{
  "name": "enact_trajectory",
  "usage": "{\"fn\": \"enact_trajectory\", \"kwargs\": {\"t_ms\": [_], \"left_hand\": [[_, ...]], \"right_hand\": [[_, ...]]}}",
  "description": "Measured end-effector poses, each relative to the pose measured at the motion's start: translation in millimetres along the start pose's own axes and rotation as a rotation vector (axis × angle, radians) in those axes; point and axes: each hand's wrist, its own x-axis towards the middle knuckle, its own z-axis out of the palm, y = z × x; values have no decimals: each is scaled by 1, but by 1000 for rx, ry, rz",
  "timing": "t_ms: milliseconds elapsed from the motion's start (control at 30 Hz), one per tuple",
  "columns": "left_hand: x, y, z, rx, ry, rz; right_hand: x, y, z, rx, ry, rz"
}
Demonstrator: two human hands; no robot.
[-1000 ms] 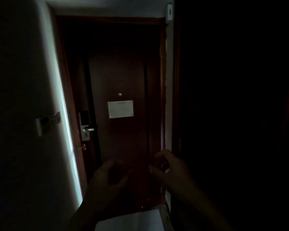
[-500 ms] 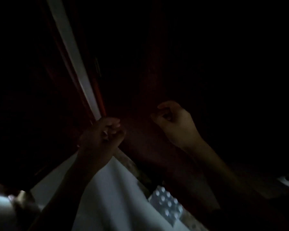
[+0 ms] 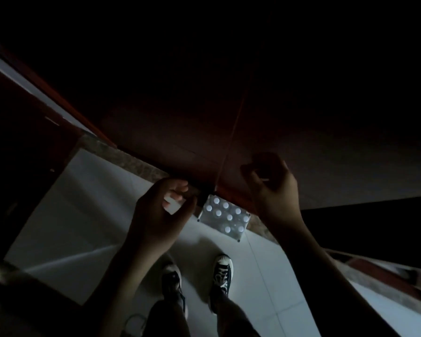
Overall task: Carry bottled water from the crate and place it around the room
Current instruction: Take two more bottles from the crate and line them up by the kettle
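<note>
A clear pack of water bottles (image 3: pixel 225 217) with several white caps stands on the pale floor, against the foot of a dark red wooden panel (image 3: pixel 180 132). My left hand (image 3: pixel 159 215) hovers just left of the pack with its fingers curled. A small pale patch shows between its fingers, and I cannot tell whether it is something held. My right hand (image 3: pixel 276 190) is above and right of the pack, fingers curled in with nothing visible in them. Neither hand touches the bottles.
The room is very dark. My two sneakers (image 3: pixel 223 269) stand on white floor tiles (image 3: pixel 83 215) just short of the pack. A speckled stone strip (image 3: pixel 131 161) runs along the base of the panel. Another red-edged ledge (image 3: pixel 379 276) lies at the right.
The view has swung from the door ahead down to the floor. The bottle pack and my feet have come into sight, and both hands stay raised and curled.
</note>
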Motion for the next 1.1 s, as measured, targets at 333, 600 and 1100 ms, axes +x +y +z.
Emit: {"fn": "enact_trajectory", "kwargs": {"t_ms": [333, 600, 1100], "left_hand": [[32, -89, 111, 68, -361, 84], [46, -201, 166, 188, -444, 22], [108, -462, 401, 334, -536, 133]], "right_hand": [[-19, 131, 9, 44, 242, 220], [-34, 244, 79, 85, 312, 396], [2, 571, 222, -108, 201, 608]]}}
